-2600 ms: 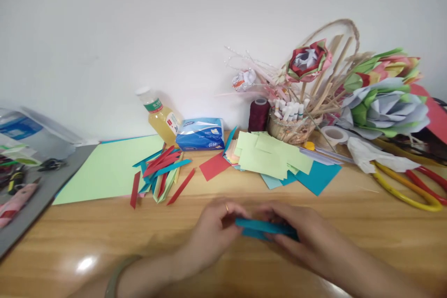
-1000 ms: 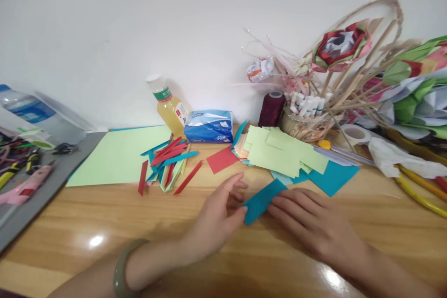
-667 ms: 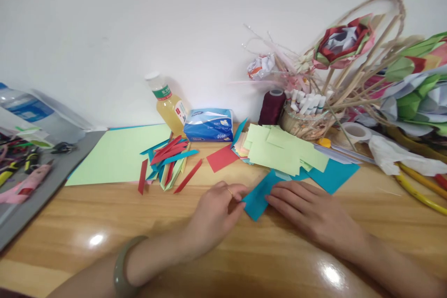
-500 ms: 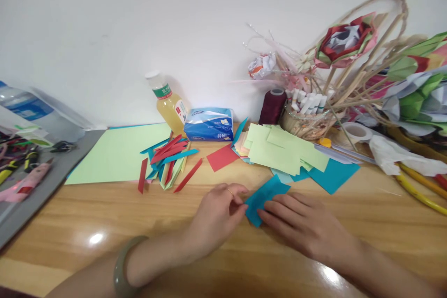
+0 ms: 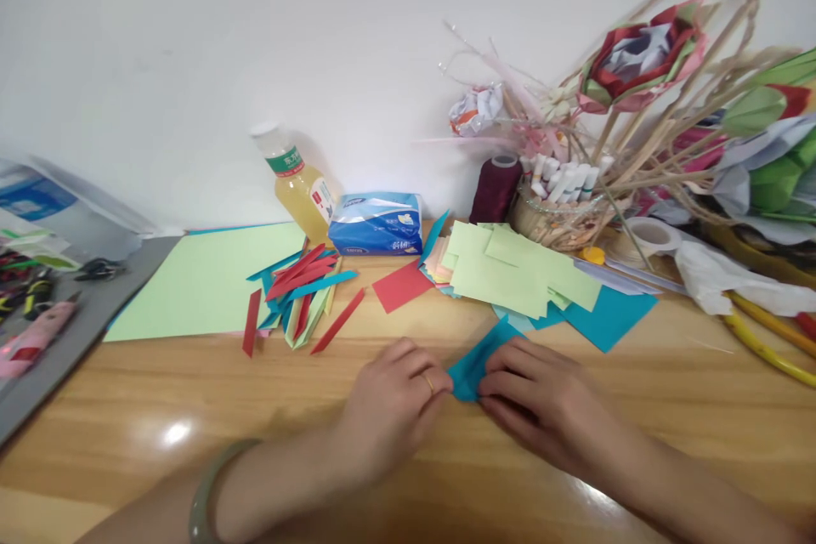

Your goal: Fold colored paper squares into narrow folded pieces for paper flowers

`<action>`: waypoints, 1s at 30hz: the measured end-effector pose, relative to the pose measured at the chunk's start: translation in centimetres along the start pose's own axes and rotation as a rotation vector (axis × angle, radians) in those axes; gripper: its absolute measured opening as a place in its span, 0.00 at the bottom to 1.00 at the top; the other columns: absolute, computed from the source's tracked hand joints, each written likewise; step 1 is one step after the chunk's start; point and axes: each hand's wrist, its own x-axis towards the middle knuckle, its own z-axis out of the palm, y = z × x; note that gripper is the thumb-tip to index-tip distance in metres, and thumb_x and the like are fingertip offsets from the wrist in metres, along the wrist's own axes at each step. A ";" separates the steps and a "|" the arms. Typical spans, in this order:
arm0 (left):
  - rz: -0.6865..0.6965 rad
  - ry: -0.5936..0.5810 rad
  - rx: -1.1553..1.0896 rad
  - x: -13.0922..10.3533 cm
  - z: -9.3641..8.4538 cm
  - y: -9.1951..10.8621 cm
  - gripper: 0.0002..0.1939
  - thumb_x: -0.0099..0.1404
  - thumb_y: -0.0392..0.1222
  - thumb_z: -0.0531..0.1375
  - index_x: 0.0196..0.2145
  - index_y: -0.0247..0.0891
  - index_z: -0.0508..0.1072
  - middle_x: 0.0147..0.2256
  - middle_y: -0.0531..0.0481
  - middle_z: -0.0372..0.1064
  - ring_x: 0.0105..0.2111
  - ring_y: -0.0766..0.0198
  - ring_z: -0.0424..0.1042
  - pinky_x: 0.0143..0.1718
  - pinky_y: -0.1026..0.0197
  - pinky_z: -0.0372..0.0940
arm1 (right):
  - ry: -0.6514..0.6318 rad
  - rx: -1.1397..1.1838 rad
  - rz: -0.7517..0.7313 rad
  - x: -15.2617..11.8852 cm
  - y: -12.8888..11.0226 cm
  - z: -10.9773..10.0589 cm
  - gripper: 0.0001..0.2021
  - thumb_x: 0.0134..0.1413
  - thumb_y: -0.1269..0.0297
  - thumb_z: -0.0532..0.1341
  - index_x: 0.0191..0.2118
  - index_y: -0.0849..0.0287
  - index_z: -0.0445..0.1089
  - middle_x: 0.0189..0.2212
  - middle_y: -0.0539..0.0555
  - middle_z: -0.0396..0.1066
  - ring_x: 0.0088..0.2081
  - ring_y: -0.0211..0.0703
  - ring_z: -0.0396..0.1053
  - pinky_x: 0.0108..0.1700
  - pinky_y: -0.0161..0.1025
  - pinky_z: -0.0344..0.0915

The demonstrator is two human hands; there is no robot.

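Note:
Between my two hands is a piece of blue paper (image 5: 475, 364), tilted, with its near edge bent up. My left hand (image 5: 399, 395) pinches its lower left corner with the fingertips; a ring shows on one finger. The fingers of my right hand (image 5: 548, 391) are curled onto the right side of the paper and grip it, hiding that edge. Just behind lie light green sheets (image 5: 497, 268), with a larger blue sheet (image 5: 612, 319) to their right and a red rectangle (image 5: 401, 285) to their left.
Folded paper strips (image 5: 306, 280) lie by a large green sheet (image 5: 210, 280). Behind stand a drink bottle (image 5: 297, 187), a tissue pack (image 5: 376, 223), dark thread (image 5: 495, 189) and a basket (image 5: 554, 217) with paper flowers. Tools lie on a grey mat (image 5: 95, 306) at left.
The blue paper's lower part has bent up and narrowed. My left fingers have closed on its corner, and my right fingers have curled in from lying flatter on it. The view has shifted slightly.

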 end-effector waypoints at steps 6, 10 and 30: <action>0.058 0.030 0.013 -0.1 0.3 0.1 0.11 0.66 0.33 0.52 0.34 0.37 0.74 0.29 0.48 0.69 0.31 0.63 0.64 0.32 0.62 0.63 | 0.024 0.044 0.100 -0.1 -0.1 0.5 0.07 0.59 0.68 0.55 0.31 0.57 0.68 0.28 0.52 0.65 0.32 0.41 0.62 0.32 0.39 0.59; 0.086 0.045 0.054 -0.3 0.4 0.1 0.11 0.65 0.31 0.52 0.33 0.36 0.74 0.28 0.48 0.69 0.30 0.62 0.64 0.30 0.63 0.64 | 0.055 0.039 0.169 0.2 -0.5 0.7 0.07 0.57 0.69 0.55 0.29 0.57 0.67 0.26 0.51 0.65 0.30 0.41 0.62 0.30 0.38 0.59; 0.106 -0.053 0.246 -0.8 0.5 0.4 0.10 0.67 0.35 0.51 0.36 0.39 0.72 0.31 0.51 0.71 0.31 0.62 0.66 0.27 0.63 0.62 | 0.118 0.011 0.212 0.5 -0.7 0.9 0.08 0.54 0.72 0.55 0.26 0.57 0.64 0.24 0.51 0.65 0.28 0.40 0.64 0.27 0.36 0.59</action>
